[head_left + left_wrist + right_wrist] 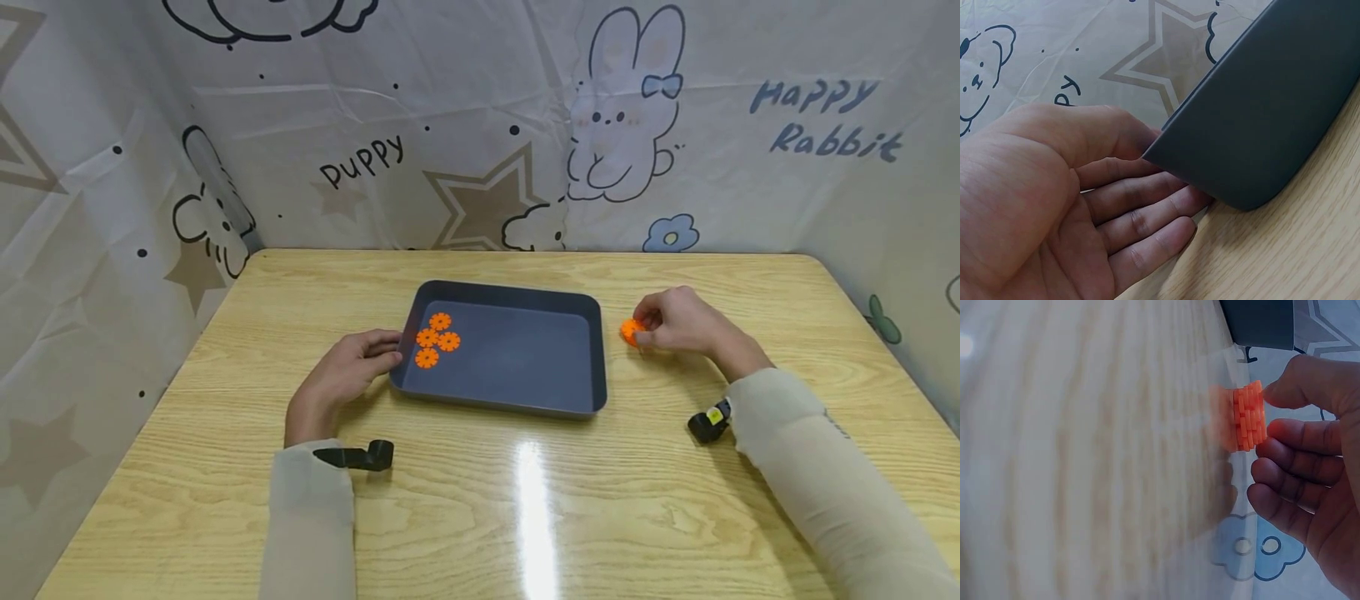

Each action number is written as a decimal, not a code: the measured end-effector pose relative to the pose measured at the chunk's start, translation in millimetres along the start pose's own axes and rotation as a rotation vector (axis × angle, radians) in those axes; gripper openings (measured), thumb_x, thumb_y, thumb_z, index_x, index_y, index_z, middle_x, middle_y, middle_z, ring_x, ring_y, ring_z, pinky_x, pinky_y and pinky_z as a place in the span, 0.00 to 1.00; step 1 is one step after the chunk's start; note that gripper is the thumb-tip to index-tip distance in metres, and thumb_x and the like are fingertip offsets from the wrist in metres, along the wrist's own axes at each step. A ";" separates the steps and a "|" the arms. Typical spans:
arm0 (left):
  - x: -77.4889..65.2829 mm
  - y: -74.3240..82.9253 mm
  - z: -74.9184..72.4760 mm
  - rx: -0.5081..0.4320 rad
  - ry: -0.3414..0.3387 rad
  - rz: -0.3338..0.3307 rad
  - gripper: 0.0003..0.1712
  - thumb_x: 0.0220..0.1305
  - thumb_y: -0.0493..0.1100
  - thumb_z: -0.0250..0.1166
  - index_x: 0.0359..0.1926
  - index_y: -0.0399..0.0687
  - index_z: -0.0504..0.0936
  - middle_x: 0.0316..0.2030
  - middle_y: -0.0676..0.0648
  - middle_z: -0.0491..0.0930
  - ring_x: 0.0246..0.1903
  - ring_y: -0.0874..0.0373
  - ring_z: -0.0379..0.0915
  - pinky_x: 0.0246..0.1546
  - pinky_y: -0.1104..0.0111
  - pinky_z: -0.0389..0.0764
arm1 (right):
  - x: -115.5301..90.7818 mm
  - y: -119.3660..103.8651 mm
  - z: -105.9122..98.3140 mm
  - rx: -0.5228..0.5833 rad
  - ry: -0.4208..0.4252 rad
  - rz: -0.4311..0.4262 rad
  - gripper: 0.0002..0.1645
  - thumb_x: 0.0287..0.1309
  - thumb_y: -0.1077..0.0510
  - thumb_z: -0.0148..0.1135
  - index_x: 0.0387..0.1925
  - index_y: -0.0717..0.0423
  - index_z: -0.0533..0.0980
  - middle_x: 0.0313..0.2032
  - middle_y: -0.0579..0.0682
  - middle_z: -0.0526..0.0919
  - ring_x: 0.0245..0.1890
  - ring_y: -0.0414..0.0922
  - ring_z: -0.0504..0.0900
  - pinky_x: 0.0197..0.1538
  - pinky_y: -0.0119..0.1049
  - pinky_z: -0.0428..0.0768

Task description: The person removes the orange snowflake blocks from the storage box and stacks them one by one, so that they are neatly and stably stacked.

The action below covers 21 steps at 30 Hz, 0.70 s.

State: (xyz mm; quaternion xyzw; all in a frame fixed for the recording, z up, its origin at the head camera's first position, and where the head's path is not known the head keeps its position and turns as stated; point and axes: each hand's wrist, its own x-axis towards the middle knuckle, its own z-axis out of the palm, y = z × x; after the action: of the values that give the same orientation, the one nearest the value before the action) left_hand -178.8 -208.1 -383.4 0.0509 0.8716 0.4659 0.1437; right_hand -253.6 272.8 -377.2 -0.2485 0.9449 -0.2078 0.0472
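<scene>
A dark grey rectangular tray (pixel 525 410) lies on the table, with several flat orange notched discs (pixel 427 358) at its left end. My left hand (pixel 347 377) is at the tray's left side. In the left wrist view its thumb (pixel 1129 128) is at the rim while the other fingers reach against the outer wall. Right of the tray, my right hand (pixel 678 323) has thumb and forefinger on a small stack of orange notched discs (pixel 628 332). The right wrist view shows this stack (pixel 1249 419) edge-on at the fingertips, the other fingers curled beside it.
The wooden table (pixel 420 517) ends at the back against a printed cloth (pixel 300 125) that also hangs along the sides. Black wrist mounts stick out from the left sleeve (pixel 311 508) and the right sleeve (pixel 832 475).
</scene>
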 end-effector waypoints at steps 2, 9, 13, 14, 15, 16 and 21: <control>-0.4 0.0 -0.3 0.002 0.002 0.001 0.24 0.75 0.42 0.59 0.68 0.40 0.73 0.63 0.39 0.74 0.62 0.45 0.69 0.63 0.51 0.68 | 0.1 -1.0 -0.4 0.002 -0.002 0.008 0.10 0.49 0.60 0.72 0.33 0.62 0.83 0.27 0.46 0.83 0.28 0.42 0.78 0.36 0.40 0.79; -1.7 -0.8 -1.2 0.014 0.002 -0.003 0.24 0.75 0.42 0.59 0.68 0.40 0.73 0.62 0.38 0.74 0.62 0.45 0.69 0.64 0.51 0.67 | 1.4 -6.5 -3.1 0.031 -0.005 0.001 0.10 0.52 0.61 0.72 0.36 0.62 0.84 0.28 0.46 0.83 0.30 0.42 0.80 0.37 0.40 0.80; -1.1 0.1 -0.5 0.025 -0.006 0.000 0.25 0.75 0.42 0.58 0.69 0.40 0.72 0.62 0.38 0.75 0.62 0.45 0.70 0.64 0.51 0.67 | 1.1 -11.6 -7.2 0.065 -0.009 -0.016 0.10 0.53 0.61 0.72 0.36 0.63 0.84 0.29 0.46 0.84 0.30 0.42 0.81 0.37 0.39 0.80; -0.6 0.5 -0.2 0.026 -0.006 -0.003 0.25 0.75 0.43 0.58 0.69 0.41 0.72 0.62 0.39 0.75 0.62 0.45 0.69 0.64 0.51 0.67 | 1.2 -13.2 -8.4 0.072 -0.008 -0.022 0.10 0.53 0.62 0.72 0.37 0.63 0.84 0.29 0.46 0.84 0.30 0.42 0.81 0.37 0.39 0.80; -0.4 0.8 0.1 0.029 -0.008 -0.003 0.25 0.75 0.43 0.58 0.69 0.41 0.72 0.63 0.39 0.74 0.63 0.45 0.69 0.64 0.51 0.67 | 1.6 -15.0 -9.5 0.073 -0.005 -0.028 0.10 0.53 0.61 0.72 0.37 0.63 0.84 0.29 0.46 0.84 0.30 0.42 0.81 0.36 0.38 0.80; -0.1 1.1 0.1 0.031 -0.007 -0.007 0.25 0.75 0.43 0.58 0.69 0.42 0.72 0.63 0.39 0.74 0.63 0.45 0.69 0.65 0.51 0.67 | 2.2 -16.8 -10.5 0.069 -0.002 -0.036 0.10 0.53 0.61 0.72 0.37 0.63 0.84 0.29 0.46 0.84 0.30 0.42 0.81 0.36 0.38 0.80; -1.2 1.3 -0.4 0.042 -0.003 -0.018 0.25 0.76 0.43 0.58 0.69 0.42 0.72 0.64 0.40 0.73 0.64 0.45 0.67 0.65 0.51 0.65 | 8.5 -28.3 -14.0 0.063 0.006 -0.068 0.11 0.55 0.60 0.71 0.38 0.63 0.84 0.30 0.46 0.85 0.31 0.42 0.81 0.37 0.40 0.80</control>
State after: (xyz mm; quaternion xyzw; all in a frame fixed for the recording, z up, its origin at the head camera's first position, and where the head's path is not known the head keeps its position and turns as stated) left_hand -177.9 -207.9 -381.9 0.0469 0.8815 0.4460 0.1480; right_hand -250.9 251.4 -352.5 -0.2780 0.9291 -0.2397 0.0449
